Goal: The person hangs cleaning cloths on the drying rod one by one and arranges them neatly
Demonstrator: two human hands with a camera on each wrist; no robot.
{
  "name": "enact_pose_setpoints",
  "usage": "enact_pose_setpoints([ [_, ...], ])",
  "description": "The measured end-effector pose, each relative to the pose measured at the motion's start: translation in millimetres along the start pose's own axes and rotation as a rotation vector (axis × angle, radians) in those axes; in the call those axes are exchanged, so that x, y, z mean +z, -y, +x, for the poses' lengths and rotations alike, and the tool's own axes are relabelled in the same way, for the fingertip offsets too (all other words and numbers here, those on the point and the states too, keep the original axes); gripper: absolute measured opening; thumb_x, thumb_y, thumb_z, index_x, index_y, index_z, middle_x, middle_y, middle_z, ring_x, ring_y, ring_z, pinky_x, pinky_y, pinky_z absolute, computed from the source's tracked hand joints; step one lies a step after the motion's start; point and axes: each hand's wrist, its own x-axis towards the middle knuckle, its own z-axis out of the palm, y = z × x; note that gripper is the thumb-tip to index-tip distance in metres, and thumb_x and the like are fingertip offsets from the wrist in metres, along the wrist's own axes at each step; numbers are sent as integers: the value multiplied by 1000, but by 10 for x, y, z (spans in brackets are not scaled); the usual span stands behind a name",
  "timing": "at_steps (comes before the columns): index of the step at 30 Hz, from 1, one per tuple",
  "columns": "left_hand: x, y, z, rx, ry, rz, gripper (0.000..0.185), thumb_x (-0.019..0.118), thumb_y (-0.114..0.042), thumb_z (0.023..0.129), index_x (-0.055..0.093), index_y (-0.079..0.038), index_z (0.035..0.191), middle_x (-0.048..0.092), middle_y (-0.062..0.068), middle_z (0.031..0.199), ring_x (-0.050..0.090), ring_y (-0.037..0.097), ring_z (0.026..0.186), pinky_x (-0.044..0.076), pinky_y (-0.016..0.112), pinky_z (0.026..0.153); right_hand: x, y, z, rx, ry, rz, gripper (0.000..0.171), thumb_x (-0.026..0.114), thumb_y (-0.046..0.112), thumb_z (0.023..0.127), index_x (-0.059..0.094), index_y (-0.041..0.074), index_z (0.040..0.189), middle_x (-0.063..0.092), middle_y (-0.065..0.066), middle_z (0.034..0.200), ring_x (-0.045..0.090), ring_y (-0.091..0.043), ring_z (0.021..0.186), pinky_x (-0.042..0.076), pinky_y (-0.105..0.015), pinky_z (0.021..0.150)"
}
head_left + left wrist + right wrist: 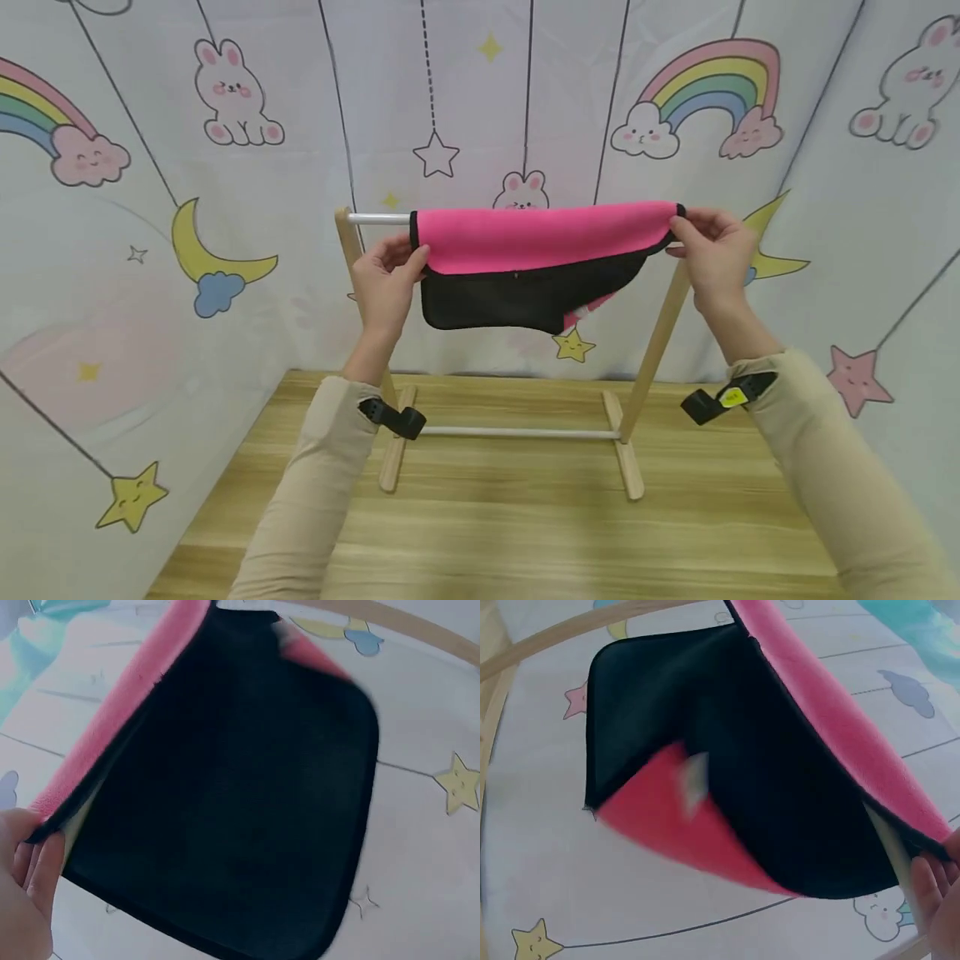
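A pink mat (540, 237) with a black backing and black edging hangs folded over the top bar (381, 219) of a small wooden rack. At the mat's left edge, my left hand (386, 279) pinches the front flap's corner between thumb and fingers. My right hand (716, 250) pinches the right corner, close to the bar's end. Below the pink flap hangs the black backing (247, 780), its lower right corner curled to bare pink pile (675, 817) and a blurred white label (694, 784). Much of the bar is hidden under the mat.
The rack's right post (656, 350) slants down to a wooden foot (624, 458). A lower white bar (517, 432) joins the two sides. Wood-grain tabletop (480, 533) lies beneath, with a cartoon-printed curtain (285, 192) behind and at both sides.
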Motion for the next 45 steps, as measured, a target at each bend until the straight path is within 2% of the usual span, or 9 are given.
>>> enact_pose_setpoints([
  [4, 2, -26, -40, 36, -3, 43, 28, 70, -14, 79, 64, 1, 103, 65, 14, 92, 58, 6, 73, 53, 15, 62, -30, -107, -105, 7, 11, -22, 10, 67, 0, 78, 65, -2, 87, 62, 1, 71, 61, -7, 62, 52, -15, 51],
  [10, -119, 12, -258, -49, 50, -5, 25, 65, -1, 80, 60, 12, 102, 62, 21, 91, 56, 3, 69, 53, 15, 62, -228, -412, -384, 1, 78, -156, 6, 67, 1, 79, 65, 2, 84, 63, 6, 71, 61, -4, 63, 52, -13, 54],
  [15, -178, 92, -360, -71, 104, 29, 24, 65, 3, 79, 59, 14, 100, 61, 27, 92, 57, 4, 70, 53, 15, 61, -308, -601, -500, -13, 132, -177, 6, 66, -3, 78, 64, 0, 83, 64, 9, 70, 60, -3, 62, 52, -13, 56],
  [18, -183, 111, -350, -56, 122, 56, 26, 66, 3, 79, 59, 13, 101, 61, 27, 94, 57, 6, 72, 51, 12, 63, -298, -632, -481, -33, 156, -178, 15, 65, -3, 79, 63, -1, 94, 63, 9, 77, 60, -2, 66, 51, -11, 60],
  [22, -163, 78, -279, -9, 101, 78, 33, 65, 1, 80, 57, 10, 110, 61, 26, 97, 56, 7, 78, 48, 12, 67, -208, -597, -387, -117, 146, -205, 29, 64, -1, 80, 58, 0, 108, 60, 8, 86, 59, -2, 75, 48, -10, 67],
  [29, -88, -9, -180, 105, 72, 96, 37, 64, 5, 79, 55, 8, 115, 62, 25, 96, 57, 19, 81, 47, 12, 62, -26, -560, -275, -247, 45, -211, 29, 62, -3, 81, 56, -1, 110, 58, 9, 86, 57, -3, 76, 46, -10, 63],
  [35, -86, 1, -216, 102, 67, 95, 35, 64, 7, 79, 56, 9, 113, 62, 26, 95, 57, 27, 82, 44, 12, 61, -39, -607, -293, -292, 34, -244, 26, 60, -4, 82, 57, -4, 108, 57, 11, 83, 57, 1, 74, 46, -9, 61],
  [42, -94, 3, -213, 111, 80, 109, 36, 64, 5, 79, 55, 9, 114, 61, 27, 96, 57, 30, 84, 44, 11, 62, -80, -607, -310, -316, 52, -267, 27, 60, -3, 82, 56, -6, 109, 57, 13, 85, 56, 2, 76, 45, -8, 62],
  [45, -117, 1, -216, 110, 89, 117, 37, 64, 6, 79, 55, 10, 114, 61, 28, 96, 58, 32, 85, 45, 11, 64, -74, -528, -358, -312, 74, -278, 29, 60, -5, 82, 54, -9, 109, 58, 5, 86, 56, 2, 77, 44, -8, 62],
])
